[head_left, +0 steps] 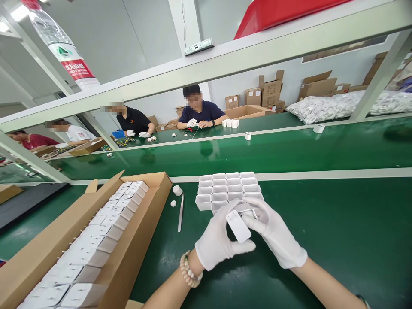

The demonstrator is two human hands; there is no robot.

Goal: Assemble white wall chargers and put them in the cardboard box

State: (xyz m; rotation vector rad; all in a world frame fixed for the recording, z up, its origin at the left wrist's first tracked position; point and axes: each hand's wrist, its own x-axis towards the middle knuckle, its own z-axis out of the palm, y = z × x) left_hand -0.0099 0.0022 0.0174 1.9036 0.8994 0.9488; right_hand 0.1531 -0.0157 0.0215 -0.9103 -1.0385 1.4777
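Observation:
In a white glove, my left hand (214, 242) holds a flat white rectangular cover (239, 227) with small holes at its upper end. My right hand (278, 234), also gloved, has its fingers closed around a white piece with a rounded rim (250, 212), partly covered by the fingers. Both hands are close together above the green work surface. Just beyond them stand rows of open white plastic housings (219, 189); the nearest are partly hidden by my hands. Metal tweezers (181, 213) lie left of the housings, beside a small white cap (173, 203) and a white round part (177, 190).
A long cardboard box (152, 227) on the left holds rows of white blocks with pins (96, 240). Across the green conveyor (277, 150), several people sit working. A frame bar (225, 64) crosses overhead, with a bottle (64, 51) and red bin (273, 17) on it.

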